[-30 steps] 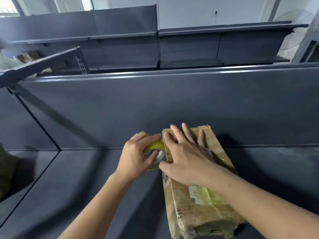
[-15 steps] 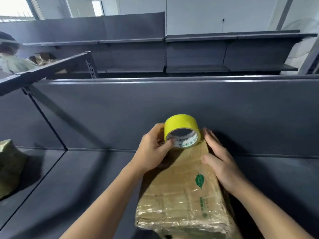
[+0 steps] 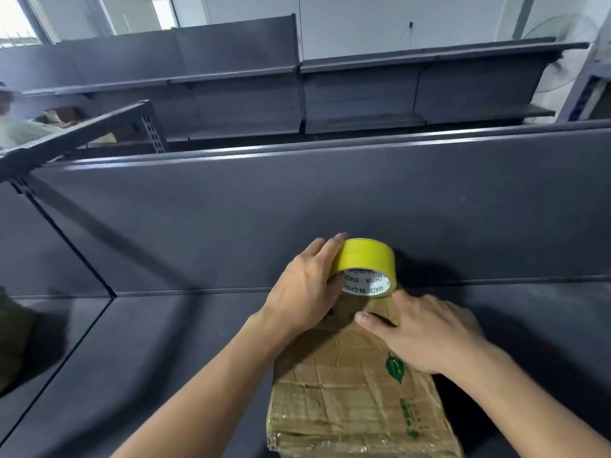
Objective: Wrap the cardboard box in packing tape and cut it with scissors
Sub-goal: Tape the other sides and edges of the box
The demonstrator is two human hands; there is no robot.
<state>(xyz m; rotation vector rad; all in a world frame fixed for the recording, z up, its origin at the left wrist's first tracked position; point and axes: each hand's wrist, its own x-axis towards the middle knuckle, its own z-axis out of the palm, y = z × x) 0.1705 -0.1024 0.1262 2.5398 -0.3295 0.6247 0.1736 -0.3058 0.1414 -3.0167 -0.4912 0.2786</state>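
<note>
1. the left hand (image 3: 305, 292) grips the yellow tape roll (image 3: 365, 259), fingers along its left side.
2. the right hand (image 3: 429, 332) lies flat, fingers straight, on the cardboard box (image 3: 347, 398).
3. the roll stands on edge at the box's far end.
4. the box lies on a dark grey shelf (image 3: 148, 358), its near end shiny.

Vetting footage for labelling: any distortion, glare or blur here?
Head view: wide-angle distortion bows the top rail, which carries a glare streak; the window is blown out; fingertips of the left hand are blurred; the tape roll print reads sharply; the right hand shadows the cardboard box.
</note>
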